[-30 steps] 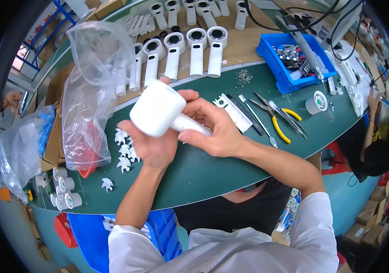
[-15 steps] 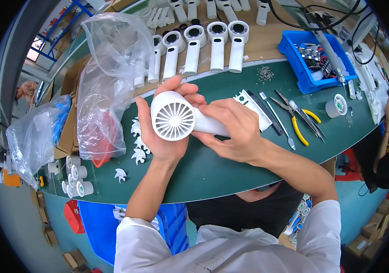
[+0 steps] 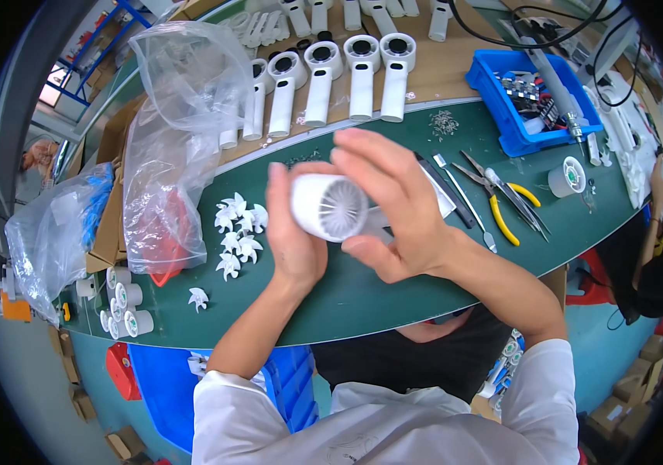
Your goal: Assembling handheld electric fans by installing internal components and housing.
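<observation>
A white handheld fan (image 3: 316, 203) is gripped at its round head by my left hand (image 3: 298, 252). Its slotted grille is blurred and turned toward the right. Just right of the grille, my right hand (image 3: 409, 205) has its fingers and thumb spread and smeared by motion, with no grip on the fan. Behind that hand, most of the fan's handle is hidden. On the green table, several small white fan blades (image 3: 248, 246) lie left of my left hand. A white plastic strip (image 3: 444, 200), partly covered by my right hand, lies beside a black strip (image 3: 455, 198).
Pliers with yellow handles (image 3: 504, 221), tweezers and a brush (image 3: 471, 205) lie to the right. A blue bin (image 3: 517, 143) holds parts. White fan bodies (image 3: 360, 85) line the back. Plastic bags (image 3: 173, 155) and white cups (image 3: 139, 322) are at left; another cup (image 3: 566, 178) stands right.
My right hand has let go of the handle and opened beside the grille. The fan has turned in my left hand so its grille faces right. More blades are uncovered.
</observation>
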### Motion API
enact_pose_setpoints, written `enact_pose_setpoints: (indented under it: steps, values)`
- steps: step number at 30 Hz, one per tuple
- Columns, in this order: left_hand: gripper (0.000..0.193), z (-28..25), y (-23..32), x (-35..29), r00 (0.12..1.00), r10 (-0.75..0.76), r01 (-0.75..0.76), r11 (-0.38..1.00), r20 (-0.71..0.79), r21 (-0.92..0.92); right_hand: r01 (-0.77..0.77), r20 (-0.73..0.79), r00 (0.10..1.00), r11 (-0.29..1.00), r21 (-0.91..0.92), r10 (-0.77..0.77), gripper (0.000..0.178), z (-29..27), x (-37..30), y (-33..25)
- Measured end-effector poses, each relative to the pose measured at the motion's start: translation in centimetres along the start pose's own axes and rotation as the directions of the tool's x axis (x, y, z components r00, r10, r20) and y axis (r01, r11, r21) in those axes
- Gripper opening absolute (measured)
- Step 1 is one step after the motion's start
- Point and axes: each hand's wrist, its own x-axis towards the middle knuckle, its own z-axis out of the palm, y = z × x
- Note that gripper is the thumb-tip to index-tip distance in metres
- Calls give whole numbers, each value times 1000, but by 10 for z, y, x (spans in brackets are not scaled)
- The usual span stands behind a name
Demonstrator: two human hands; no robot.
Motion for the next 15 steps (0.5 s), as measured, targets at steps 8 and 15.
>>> enact_pose_setpoints:
  steps: [8,15]
  values:
    - [57,5,-15,-23,982,0,-51,963,189,263,40,118,992,997,73,-48,38,3,-5,1]
    - [68,0,-32,-15,831,-177,220,975,527,-18,-447,-10,738,500,742,675,40,-14,-1,14]
